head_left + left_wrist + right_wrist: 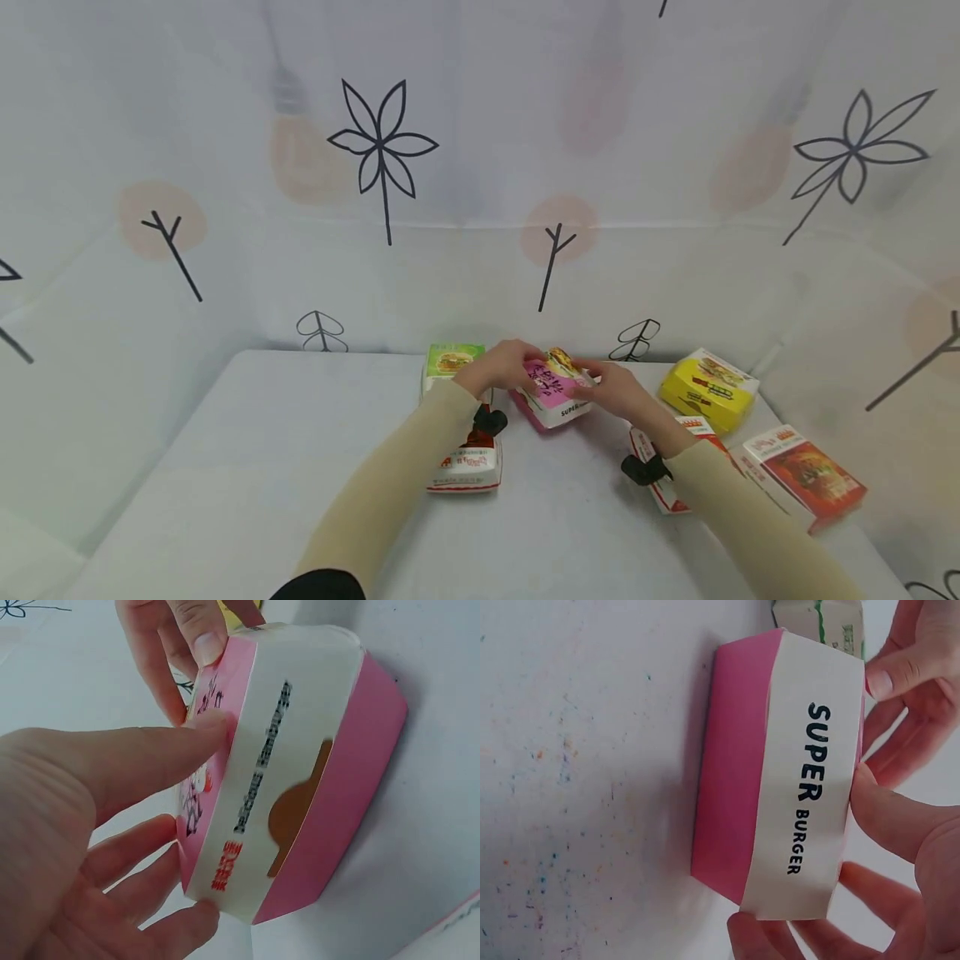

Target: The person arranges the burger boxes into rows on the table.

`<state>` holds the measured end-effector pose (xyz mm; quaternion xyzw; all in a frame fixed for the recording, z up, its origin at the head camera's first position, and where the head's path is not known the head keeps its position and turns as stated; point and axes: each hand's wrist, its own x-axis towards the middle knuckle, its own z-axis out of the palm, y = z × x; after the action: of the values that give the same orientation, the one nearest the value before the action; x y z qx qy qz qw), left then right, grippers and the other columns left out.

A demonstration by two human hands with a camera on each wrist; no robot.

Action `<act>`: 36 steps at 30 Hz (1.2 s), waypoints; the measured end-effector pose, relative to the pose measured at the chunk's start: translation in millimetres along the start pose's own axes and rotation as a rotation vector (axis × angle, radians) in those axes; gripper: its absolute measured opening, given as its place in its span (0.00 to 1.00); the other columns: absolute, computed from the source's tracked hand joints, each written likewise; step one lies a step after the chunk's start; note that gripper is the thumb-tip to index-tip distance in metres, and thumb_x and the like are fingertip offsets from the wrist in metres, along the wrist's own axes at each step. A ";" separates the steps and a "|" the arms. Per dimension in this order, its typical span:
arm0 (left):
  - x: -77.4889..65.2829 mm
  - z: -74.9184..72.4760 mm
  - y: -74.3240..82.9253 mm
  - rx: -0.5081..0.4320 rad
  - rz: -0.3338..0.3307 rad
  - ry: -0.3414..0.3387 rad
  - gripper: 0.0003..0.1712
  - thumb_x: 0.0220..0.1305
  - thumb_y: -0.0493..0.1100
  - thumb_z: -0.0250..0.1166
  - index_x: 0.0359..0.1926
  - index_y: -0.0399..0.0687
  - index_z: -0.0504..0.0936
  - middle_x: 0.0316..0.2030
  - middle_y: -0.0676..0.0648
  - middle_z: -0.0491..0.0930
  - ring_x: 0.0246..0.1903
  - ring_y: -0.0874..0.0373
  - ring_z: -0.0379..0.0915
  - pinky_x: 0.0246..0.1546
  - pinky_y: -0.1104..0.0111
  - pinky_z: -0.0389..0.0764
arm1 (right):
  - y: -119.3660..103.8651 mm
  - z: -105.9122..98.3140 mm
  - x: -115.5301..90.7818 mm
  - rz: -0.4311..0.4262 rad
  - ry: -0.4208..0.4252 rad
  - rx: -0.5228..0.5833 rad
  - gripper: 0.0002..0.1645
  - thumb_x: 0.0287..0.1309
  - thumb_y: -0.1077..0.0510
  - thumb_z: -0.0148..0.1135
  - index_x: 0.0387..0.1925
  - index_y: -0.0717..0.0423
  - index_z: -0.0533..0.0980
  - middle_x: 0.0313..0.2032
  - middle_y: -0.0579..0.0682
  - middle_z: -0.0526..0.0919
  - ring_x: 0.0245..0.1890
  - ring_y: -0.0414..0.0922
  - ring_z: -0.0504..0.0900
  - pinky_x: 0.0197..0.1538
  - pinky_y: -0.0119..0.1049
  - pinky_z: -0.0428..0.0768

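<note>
A pink and white burger box (557, 392) is at the back middle of the white table, between my two hands. My left hand (508, 367) holds its left side, and the left wrist view shows the thumb on the pink lid and the fingers at the box's edge (274, 761). From the other side my right hand (618, 390) holds it. In the right wrist view, that thumb lies along the lid's edge and the fingers bend round one end, beside the "SUPER BURGER" print (802, 780). The lid appears closed.
Left of the pink box are a green box (455, 358) and a red and white box (467, 471), partly behind my left arm. On the right stand a yellow box (705, 392), a red and white box (667, 492) under my right forearm, and another red box (810, 475). A patterned curtain (480, 275) hangs behind.
</note>
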<state>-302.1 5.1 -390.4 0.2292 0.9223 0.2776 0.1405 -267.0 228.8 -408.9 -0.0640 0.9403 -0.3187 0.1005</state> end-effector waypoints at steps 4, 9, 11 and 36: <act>1.5 2.5 -1.5 0.003 0.025 -0.004 0.35 0.57 0.46 0.75 0.66 0.56 0.76 0.65 0.49 0.72 0.65 0.52 0.64 0.67 0.58 0.65 | -3.0 4.3 -2.5 0.022 0.030 -0.050 0.44 0.60 0.39 0.67 0.71 0.55 0.67 0.58 0.67 0.75 0.53 0.60 0.74 0.51 0.54 0.77; 1.5 3.2 -7.2 -0.015 0.041 -0.026 0.37 0.57 0.47 0.75 0.68 0.58 0.74 0.67 0.50 0.69 0.67 0.53 0.62 0.68 0.58 0.63 | -5.3 4.3 -4.9 0.029 0.026 -0.053 0.42 0.62 0.41 0.66 0.71 0.55 0.67 0.56 0.65 0.76 0.42 0.53 0.79 0.42 0.44 0.80; 1.0 2.3 -8.8 -0.023 0.047 -0.033 0.37 0.57 0.46 0.75 0.68 0.58 0.74 0.68 0.49 0.69 0.67 0.53 0.62 0.68 0.57 0.62 | -5.9 2.1 -6.0 0.017 0.010 -0.056 0.41 0.63 0.42 0.65 0.71 0.55 0.67 0.55 0.65 0.77 0.42 0.52 0.80 0.42 0.44 0.80; -4.1 0.3 -4.5 -0.063 0.094 -0.133 0.38 0.64 0.35 0.66 0.73 0.56 0.67 0.76 0.54 0.56 0.76 0.57 0.41 0.74 0.57 0.46 | 3.5 0.6 21.9 -0.168 -0.057 0.123 0.34 0.65 0.55 0.63 0.71 0.55 0.67 0.73 0.62 0.60 0.72 0.66 0.54 0.66 0.71 0.55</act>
<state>-300.1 -0.1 -392.7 0.2856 0.8899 0.2970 0.1956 -288.3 227.2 -414.8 -0.1453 0.9072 -0.3810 0.1038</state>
